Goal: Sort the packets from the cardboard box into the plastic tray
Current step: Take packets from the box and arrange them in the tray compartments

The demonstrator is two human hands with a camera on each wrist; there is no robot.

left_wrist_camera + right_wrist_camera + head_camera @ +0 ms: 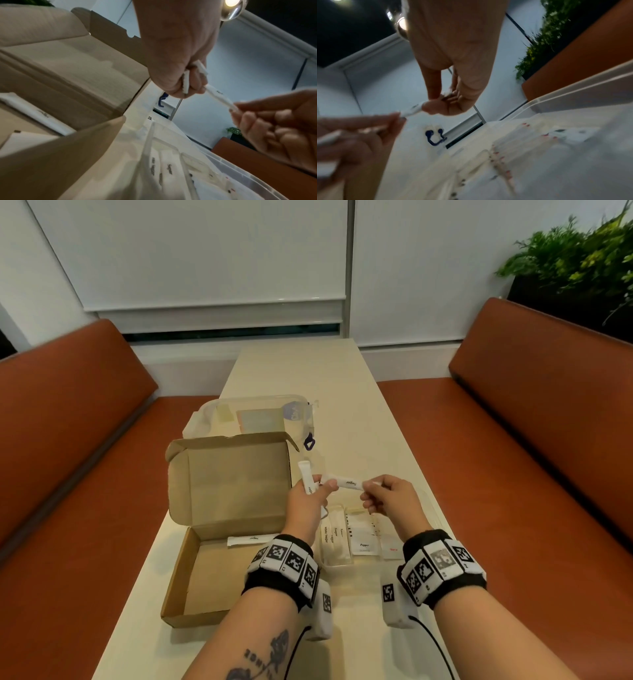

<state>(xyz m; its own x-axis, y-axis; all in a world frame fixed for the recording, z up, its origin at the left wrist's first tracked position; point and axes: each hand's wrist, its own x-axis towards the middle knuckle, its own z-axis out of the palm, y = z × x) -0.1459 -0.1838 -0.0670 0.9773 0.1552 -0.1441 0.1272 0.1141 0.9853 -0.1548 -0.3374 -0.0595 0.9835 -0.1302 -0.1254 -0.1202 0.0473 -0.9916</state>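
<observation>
So from the head view both hands are up over the cream worktop point(301, 364), sharing one white sugar stick point(344, 482): the left hand point(308, 505) pinches one end, the right hand point(390, 501) pinches the other end between thumb and forefinger. The left hand's fingers also curl around a second stick point(306, 474) that pokes up toward the lid of the cardboard box point(233, 484).

The left wrist view gets what the head cam can't: from underneath you see the stick ends tucked inside the left hand's fingers point(195, 79), and there might even be a third one in there, hard to say. It also shows the one packet left in the box point(39, 112), a long white paper tube lying along the back fold.

The right wrist view is pretty smeary, but it shows the clear plastic tray point(573, 94) with its raised rim right below the hands, plus rows of flat packets with red marks.

In the head view the tray sits just right of the box, partly hidden by the wrists. It's got narrow dividers, sugar sticks on the left, flat sachets reading "Pepper" beside them. Behind the box is a see-through zip pouch point(260, 416), contents fuzzy.
</observation>
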